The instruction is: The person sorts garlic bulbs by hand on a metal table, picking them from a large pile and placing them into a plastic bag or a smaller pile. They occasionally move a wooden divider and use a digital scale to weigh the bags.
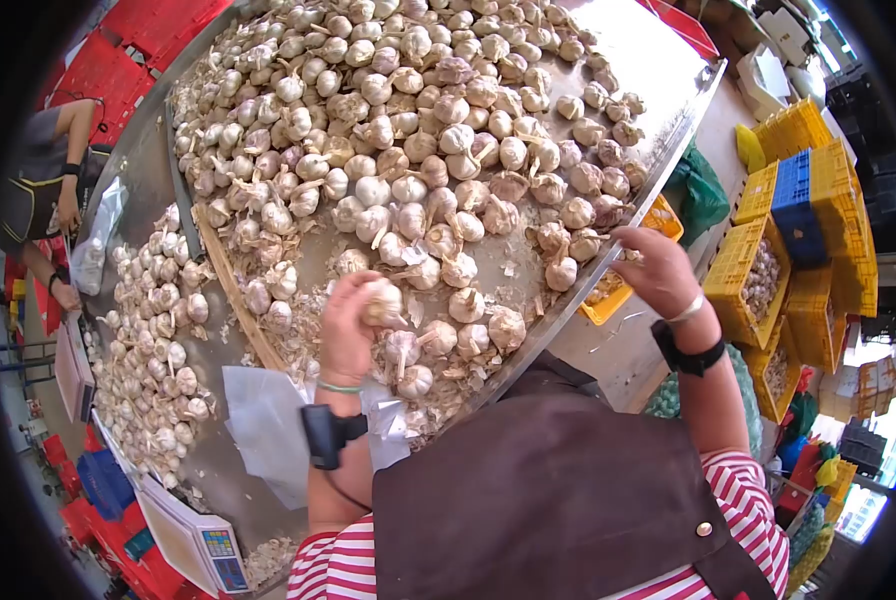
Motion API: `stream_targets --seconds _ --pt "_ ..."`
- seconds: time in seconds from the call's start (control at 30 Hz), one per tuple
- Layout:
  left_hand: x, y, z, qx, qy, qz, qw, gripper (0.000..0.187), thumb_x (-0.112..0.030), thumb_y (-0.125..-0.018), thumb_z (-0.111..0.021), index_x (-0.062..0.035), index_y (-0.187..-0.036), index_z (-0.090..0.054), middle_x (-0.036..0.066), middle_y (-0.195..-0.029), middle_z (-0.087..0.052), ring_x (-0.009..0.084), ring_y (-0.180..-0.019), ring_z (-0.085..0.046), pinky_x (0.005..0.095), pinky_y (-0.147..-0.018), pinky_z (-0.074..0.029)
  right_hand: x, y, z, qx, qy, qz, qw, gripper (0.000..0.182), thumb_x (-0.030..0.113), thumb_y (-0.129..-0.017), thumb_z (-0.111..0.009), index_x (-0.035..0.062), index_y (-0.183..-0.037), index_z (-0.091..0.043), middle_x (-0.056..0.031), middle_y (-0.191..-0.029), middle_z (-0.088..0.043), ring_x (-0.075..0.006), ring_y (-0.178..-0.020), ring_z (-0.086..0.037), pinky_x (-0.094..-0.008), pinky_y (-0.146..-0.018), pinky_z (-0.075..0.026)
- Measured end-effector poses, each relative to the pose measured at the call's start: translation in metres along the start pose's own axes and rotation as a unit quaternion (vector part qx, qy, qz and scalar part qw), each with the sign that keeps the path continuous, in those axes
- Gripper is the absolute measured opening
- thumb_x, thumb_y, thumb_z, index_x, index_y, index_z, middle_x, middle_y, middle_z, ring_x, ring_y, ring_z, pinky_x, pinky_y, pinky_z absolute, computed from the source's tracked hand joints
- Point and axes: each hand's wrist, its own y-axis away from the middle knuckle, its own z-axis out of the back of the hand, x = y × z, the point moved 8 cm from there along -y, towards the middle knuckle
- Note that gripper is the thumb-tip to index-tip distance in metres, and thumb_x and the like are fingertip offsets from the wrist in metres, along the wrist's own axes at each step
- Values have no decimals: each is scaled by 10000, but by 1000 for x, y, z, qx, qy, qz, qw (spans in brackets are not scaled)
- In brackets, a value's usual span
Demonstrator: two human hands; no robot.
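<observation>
My left hand (346,325) is closed around a garlic bulb (382,303), lifted above the loose bulbs and skins at the near end of the table. My right hand (658,272) is at the table's right edge, above a yellow crate (605,305). Its fingers are curled in, and whatever lies between them is too small to make out. A large heap of garlic bulbs (408,130) spreads over the metal table in front of me. Dry papery skins (513,265) lie scattered among the nearer bulbs.
A wooden strip (236,290) divides the heap from smaller bulbs (153,350) at left. White sheets (263,425) and a scale (193,540) are nearby. Another person's hand (66,295) shows at far left. Yellow crates (748,270) stack at right beside a green bag (701,190).
</observation>
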Motion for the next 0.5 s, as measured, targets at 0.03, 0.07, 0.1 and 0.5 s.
stream_targets --seconds 0.03,0.07,0.1,0.5 --pt "1 -2 2 -1 -6 1 1000 99 -133 -873 -621 -50 -922 -644 84 -926 -634 199 -814 -643 303 -669 -551 21 -8 -14 33 11 26 999 312 177 -771 -719 28 -1038 -659 -178 -960 -678 -367 -905 -645 -427 -815 -520" --pt "-1 -5 -1 38 7 -21 999 95 -135 -874 -621 -50 -913 -642 80 -886 -632 184 -780 -639 295 -660 -547 29 -16 -36 100 91 19 991 261 195 -790 -683 31 -989 -653 -173 -929 -679 -375 -878 -643 -436 -792 -518" --pt "-10 -4 -9 76 21 -45 996 92 -136 -875 -622 -51 -904 -640 77 -846 -631 168 -746 -634 286 -652 -544 33 -22 -56 166 171 15 971 224 214 -808 -646 34 -941 -647 -168 -898 -681 -382 -851 -641 -446 -768 -517" --pt "84 -16 -125 232 -802 -140 533 259 -178 -825 -621 -88 -1068 -609 200 -1055 -603 341 -888 -667 440 -757 -546 32 -34 -108 228 233 -10 945 261 189 -781 -596 -3 -953 -560 -201 -768 -673 -369 -764 -680 -463 -707 -525"
